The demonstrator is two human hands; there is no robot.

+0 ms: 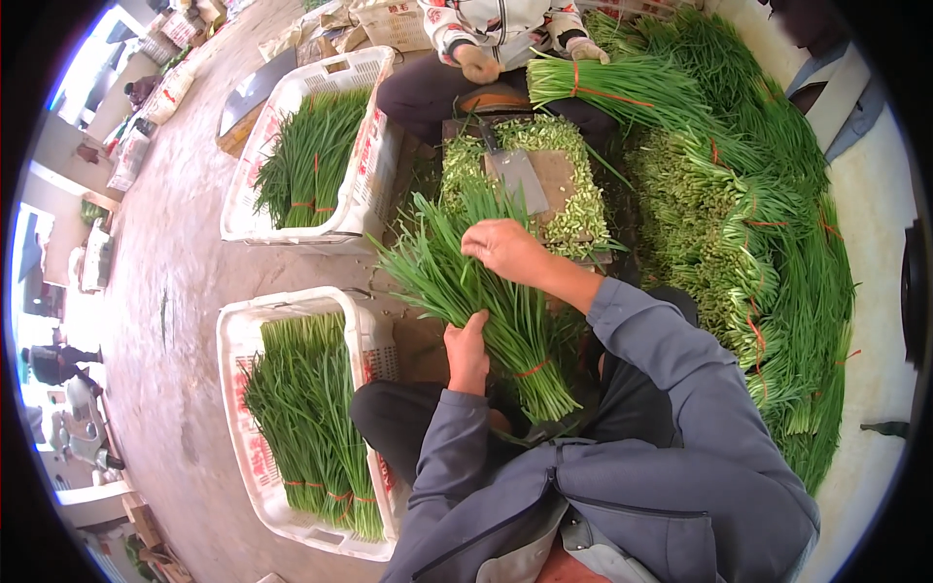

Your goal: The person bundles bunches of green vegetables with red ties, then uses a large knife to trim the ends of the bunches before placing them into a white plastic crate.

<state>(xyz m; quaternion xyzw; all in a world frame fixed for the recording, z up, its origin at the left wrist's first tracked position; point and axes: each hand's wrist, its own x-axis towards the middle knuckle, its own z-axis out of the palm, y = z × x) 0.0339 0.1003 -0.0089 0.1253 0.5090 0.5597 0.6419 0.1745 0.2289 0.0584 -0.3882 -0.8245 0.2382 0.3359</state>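
A bunch of green Chinese chives [510, 328], tied with an orange band near its pale stem ends, lies slanted across my lap. My left hand [469, 351] grips the bunch from the left side, thumb on top. My right hand [503, 249] is over the leafy end, its fingers bent together; whether it pinches a leaf cannot be told. Just beyond the leaves, a cleaver [519, 178] with a dark handle rests on a wooden chopping board [557, 175] strewn with cut stem pieces.
Two white plastic crates [229, 408] with banded chive bunches stand at the left. A long heap of chives [794, 240] lies along the right side. Across the board sits a co-worker in gloves [477, 64], one hand at another banded bunch [605, 81].
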